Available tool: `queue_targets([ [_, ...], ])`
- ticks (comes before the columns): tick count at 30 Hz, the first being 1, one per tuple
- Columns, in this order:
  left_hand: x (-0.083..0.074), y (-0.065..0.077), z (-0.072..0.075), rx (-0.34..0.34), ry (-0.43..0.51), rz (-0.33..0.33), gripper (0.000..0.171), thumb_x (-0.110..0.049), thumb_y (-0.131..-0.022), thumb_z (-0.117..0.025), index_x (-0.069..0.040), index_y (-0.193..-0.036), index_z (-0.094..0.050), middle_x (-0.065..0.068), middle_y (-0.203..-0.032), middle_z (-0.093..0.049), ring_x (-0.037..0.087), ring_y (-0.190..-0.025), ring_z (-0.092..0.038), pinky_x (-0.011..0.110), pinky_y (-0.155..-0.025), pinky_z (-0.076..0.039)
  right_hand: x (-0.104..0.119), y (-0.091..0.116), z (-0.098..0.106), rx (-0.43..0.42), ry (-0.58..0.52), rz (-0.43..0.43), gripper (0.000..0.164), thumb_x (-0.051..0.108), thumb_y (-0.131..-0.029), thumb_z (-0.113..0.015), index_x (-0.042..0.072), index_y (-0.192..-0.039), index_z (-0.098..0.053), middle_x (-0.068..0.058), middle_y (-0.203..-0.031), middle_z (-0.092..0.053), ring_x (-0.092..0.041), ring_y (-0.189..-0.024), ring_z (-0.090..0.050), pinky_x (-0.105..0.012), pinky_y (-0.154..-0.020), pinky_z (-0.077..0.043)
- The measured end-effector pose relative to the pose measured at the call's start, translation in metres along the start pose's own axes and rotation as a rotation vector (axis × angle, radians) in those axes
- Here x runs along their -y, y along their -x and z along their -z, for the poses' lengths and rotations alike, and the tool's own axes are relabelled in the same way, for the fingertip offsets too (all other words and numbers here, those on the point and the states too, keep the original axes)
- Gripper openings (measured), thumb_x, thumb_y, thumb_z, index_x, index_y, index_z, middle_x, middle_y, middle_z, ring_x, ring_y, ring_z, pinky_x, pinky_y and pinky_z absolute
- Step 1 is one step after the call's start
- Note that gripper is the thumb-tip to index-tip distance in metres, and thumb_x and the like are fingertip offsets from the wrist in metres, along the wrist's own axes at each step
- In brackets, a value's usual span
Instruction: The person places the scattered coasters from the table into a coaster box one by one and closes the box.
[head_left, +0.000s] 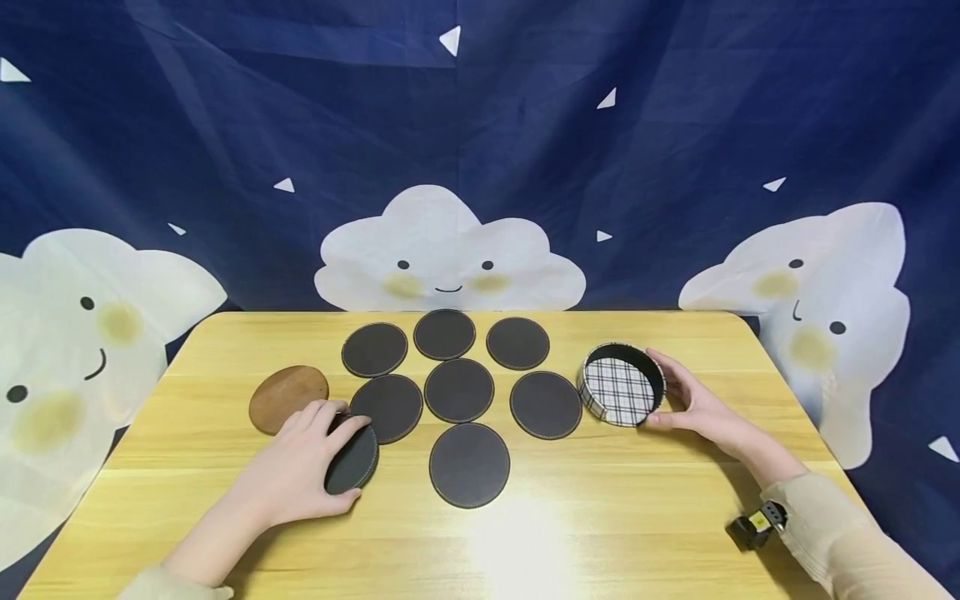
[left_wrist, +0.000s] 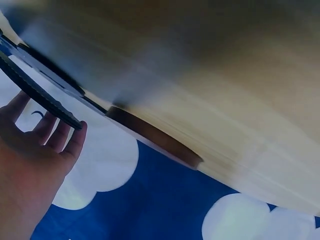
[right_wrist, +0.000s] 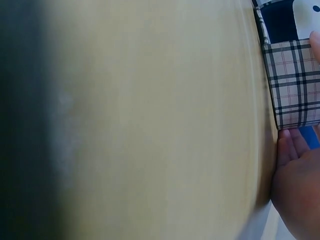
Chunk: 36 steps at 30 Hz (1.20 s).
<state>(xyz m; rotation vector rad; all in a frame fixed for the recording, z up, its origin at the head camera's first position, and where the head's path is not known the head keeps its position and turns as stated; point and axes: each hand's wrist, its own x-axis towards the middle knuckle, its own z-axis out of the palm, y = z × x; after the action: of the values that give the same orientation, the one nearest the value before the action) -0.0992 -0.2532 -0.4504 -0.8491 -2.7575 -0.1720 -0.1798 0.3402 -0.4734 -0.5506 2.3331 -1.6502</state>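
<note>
My left hand (head_left: 300, 462) grips a black round coaster (head_left: 352, 458) by its edges, thumb on the near side and fingers over the far side. In the left wrist view this coaster (left_wrist: 37, 92) is tilted and apart from the tabletop, with the fingertips (left_wrist: 77, 135) along its edge. Near that hand, a brown oval disc (head_left: 288, 396) lies on the table. My right hand (head_left: 697, 408) holds the right side of a round plaid coaster holder (head_left: 592, 404), which is open at the top with a plaid bottom. The right wrist view shows its plaid wall (right_wrist: 295, 82) between thumb and fingers.
Several black coasters lie flat and spread over the middle of the wooden table (head_left: 630, 517), among them a near one (head_left: 469, 465) and one (head_left: 546, 404) beside the holder. A dark blue cloth with clouds (head_left: 450, 250) hangs behind the table's far edge.
</note>
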Motion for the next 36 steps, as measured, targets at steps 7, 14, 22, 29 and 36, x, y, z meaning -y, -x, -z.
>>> queue_targets([
  [7,-0.006,-0.023,-0.005,0.013,0.010,-0.033,0.088,-0.053,-0.061,-0.087,-0.013,-0.136,-0.066,0.017,-0.131,-0.060,0.034,-0.119,-0.058,0.054,-0.099,-0.050,-0.003,-0.001,0.000,0.005,-0.003,-0.010,0.102,-0.005,-0.089,-0.076,0.004,-0.170,-0.014,-0.002,-0.154,-0.045,0.007,-0.130,-0.052,-0.001,-0.107,-0.031],
  [14,-0.013,-0.051,-0.010,0.021,0.023,-0.058,0.088,-0.056,-0.062,-0.086,-0.016,-0.138,-0.066,0.016,-0.134,-0.059,0.035,-0.124,-0.057,0.054,-0.103,-0.050,0.002,-0.003,-0.001,0.004,-0.007,-0.002,0.101,-0.005,-0.088,-0.076,0.003,-0.169,-0.015,0.008,-0.151,-0.047,0.004,-0.129,-0.052,-0.002,-0.106,-0.031],
  [22,-0.021,-0.076,-0.020,0.002,-0.003,-0.120,0.087,-0.057,-0.061,-0.084,-0.016,-0.137,-0.067,0.013,-0.129,-0.059,0.032,-0.121,-0.056,0.050,-0.101,-0.050,0.002,-0.004,-0.001,0.009,-0.006,-0.001,0.102,-0.005,-0.088,-0.076,0.006,-0.170,-0.015,0.011,-0.151,-0.046,0.005,-0.130,-0.051,-0.002,-0.106,-0.031],
  [29,-0.030,-0.097,-0.028,0.032,0.016,-0.149,0.086,-0.056,-0.064,-0.085,-0.017,-0.138,-0.065,0.013,-0.132,-0.059,0.032,-0.123,-0.055,0.051,-0.102,-0.049,-0.002,-0.004,0.000,0.015,0.001,-0.019,0.101,-0.004,-0.090,-0.076,0.007,-0.170,-0.015,0.010,-0.152,-0.044,0.007,-0.130,-0.050,-0.002,-0.105,-0.031],
  [36,-0.041,-0.114,-0.035,0.068,0.024,-0.161,0.083,-0.058,-0.069,-0.081,-0.019,-0.141,-0.063,0.013,-0.138,-0.057,0.033,-0.127,-0.055,0.052,-0.111,-0.048,-0.002,-0.001,0.001,0.007,0.009,-0.021,0.101,-0.004,-0.090,-0.075,0.007,-0.170,-0.014,0.005,-0.152,-0.043,0.010,-0.130,-0.049,-0.001,-0.105,-0.031],
])
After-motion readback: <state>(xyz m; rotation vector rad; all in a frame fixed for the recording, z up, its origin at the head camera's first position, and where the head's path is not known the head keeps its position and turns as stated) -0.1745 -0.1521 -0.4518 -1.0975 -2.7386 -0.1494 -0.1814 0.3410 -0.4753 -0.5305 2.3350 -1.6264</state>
